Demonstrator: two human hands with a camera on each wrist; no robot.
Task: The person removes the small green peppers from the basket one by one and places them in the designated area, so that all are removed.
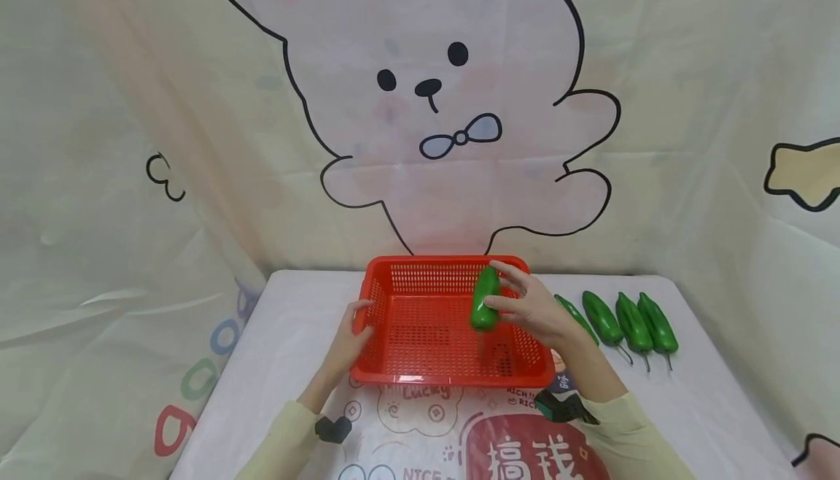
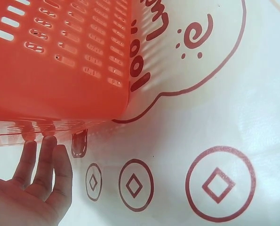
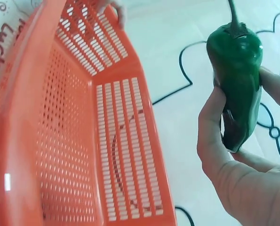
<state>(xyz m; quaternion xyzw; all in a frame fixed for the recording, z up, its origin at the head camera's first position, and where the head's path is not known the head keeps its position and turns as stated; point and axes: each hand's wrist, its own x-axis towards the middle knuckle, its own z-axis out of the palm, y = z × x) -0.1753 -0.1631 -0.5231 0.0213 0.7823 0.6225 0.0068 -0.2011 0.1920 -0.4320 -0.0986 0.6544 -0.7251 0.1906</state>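
Note:
A red perforated plastic basket (image 1: 420, 380) sits on the table, and no pepper lies inside it. My right hand (image 1: 531, 308) grips a green pepper (image 1: 485, 299) between thumb and fingers above the basket's right part. In the right wrist view the pepper (image 3: 238, 80) has its stem pointing up, and the thumb and fingers lie along its sides. My left hand (image 1: 348, 338) touches the basket's left rim. Its fingers (image 2: 45, 165), fairly straight in the left wrist view, rest against the outer wall; the thumb is out of that view.
Several more green peppers (image 1: 635, 323) lie in a row on the table's right side, one partly behind my right forearm. The white table cover (image 1: 262, 363) carries printed drawings and lettering. A cartoon-printed cloth (image 1: 446, 195) hangs behind the table.

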